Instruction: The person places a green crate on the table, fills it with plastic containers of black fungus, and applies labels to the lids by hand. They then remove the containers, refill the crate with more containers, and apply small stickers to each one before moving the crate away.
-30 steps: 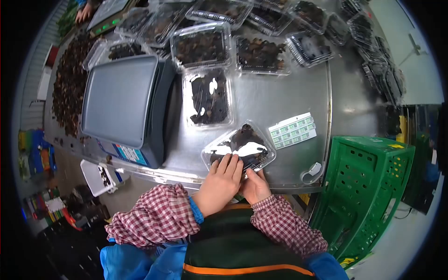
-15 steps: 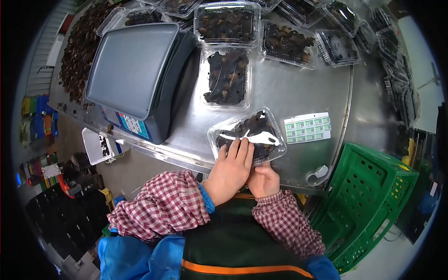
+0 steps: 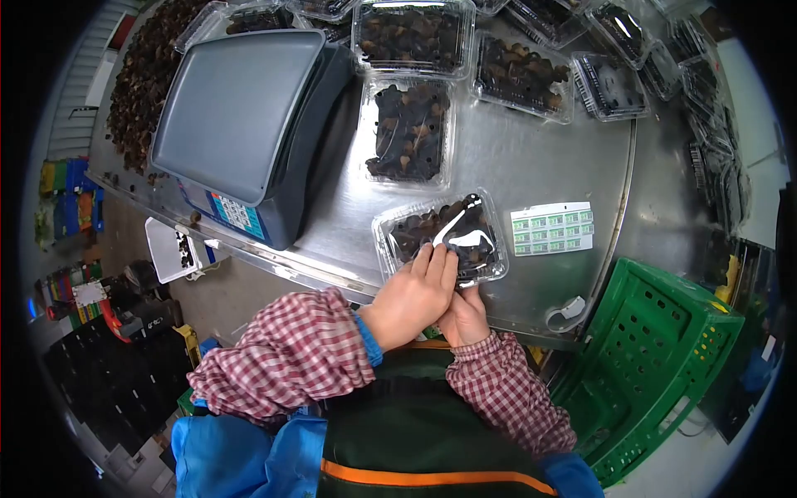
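Observation:
A clear plastic clamshell box point(image 3: 444, 232) filled with dark dried mushrooms lies near the front edge of the steel table point(image 3: 506, 166). My left hand point(image 3: 413, 295) lies flat on the box's near half, fingers pressing its lid. My right hand point(image 3: 466, 314) grips the box's near edge from below, partly hidden under the left hand. Both sleeves are red-checked.
A grey weighing scale point(image 3: 237, 124) stands at the left. Another filled box point(image 3: 408, 131) sits behind mine, with several more across the back and right. A sheet of green labels point(image 3: 552, 228) lies to the right. A green crate point(image 3: 656, 365) stands beside the table; loose mushrooms point(image 3: 145, 75) are piled far left.
The box has shifted slightly right and farther from me under my hands. My left fingers slid further onto the lid. The camera view tilted down a little.

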### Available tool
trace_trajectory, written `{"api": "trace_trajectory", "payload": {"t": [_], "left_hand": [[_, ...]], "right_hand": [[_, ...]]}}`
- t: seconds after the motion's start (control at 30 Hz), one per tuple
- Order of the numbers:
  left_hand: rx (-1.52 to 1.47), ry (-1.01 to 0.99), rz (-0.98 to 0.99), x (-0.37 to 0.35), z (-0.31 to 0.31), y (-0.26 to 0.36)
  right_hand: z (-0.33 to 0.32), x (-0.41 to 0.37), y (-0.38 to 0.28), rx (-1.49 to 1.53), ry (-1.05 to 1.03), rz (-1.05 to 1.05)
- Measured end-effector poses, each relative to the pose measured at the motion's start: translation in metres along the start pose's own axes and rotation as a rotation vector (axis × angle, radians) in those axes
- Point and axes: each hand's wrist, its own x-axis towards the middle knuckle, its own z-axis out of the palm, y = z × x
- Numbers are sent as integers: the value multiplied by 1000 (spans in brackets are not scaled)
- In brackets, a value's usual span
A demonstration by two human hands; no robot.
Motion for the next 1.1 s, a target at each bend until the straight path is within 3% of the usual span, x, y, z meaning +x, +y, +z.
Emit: {"api": "trace_trajectory", "payload": {"t": [0.1,0.17,0.2,0.23,0.27,0.33,0.4,0.5,0.53,0.6,0.67,0.7,0.73,0.77,0.83,0.87,0.9,0.97,1.1], "left_hand": [[-284,102,-90,10,-39,-8],[-283,111,-113,17,-60,-24],[-229,216,-107,21,-60,-34],[-175,318,-98,24,-57,-44],[-42,402,-67,27,-54,-52],[-136,349,-124,27,-54,-61],[-248,333,-209,30,-53,-66],[-263,314,-221,31,-52,-69],[-256,327,-230,31,-51,-69],[-287,306,-239,30,-51,-69],[-318,281,-255,29,-48,-69],[-274,406,-217,30,-44,-67],[-229,532,-178,32,-42,-65],[-229,535,-182,32,-44,-65],[-69,619,-114,29,-56,-60],[-77,677,-66,24,-62,-53],[-78,680,-67,19,-60,-46],[-496,474,78,12,-48,-31],[-620,243,-36,10,-1,-14]], "right_hand": [[-21,11,5,6,109,26],[-12,7,-5,36,157,-7],[-9,5,-12,1,164,44],[0,-3,-19,-66,301,88],[4,-11,-24,-217,345,94],[6,-28,-42,-381,397,103],[3,-44,-65,-900,297,241],[-4,-29,-73,-1115,336,-541],[-5,-18,-79,-1119,341,-540],[-9,3,-89,-1764,333,-726],[-10,13,-84,-1894,384,-708],[-10,15,-81,-2020,440,-687],[-10,16,-80,-1983,456,-693],[-15,17,-80,-1987,452,-694],[-26,15,-82,-1681,363,-639],[-24,12,-84,-1684,362,-640],[-21,9,-86,-1517,358,-534],[-21,3,-87,-1351,354,-429],[-29,1,-83,-1201,398,-414]]}}
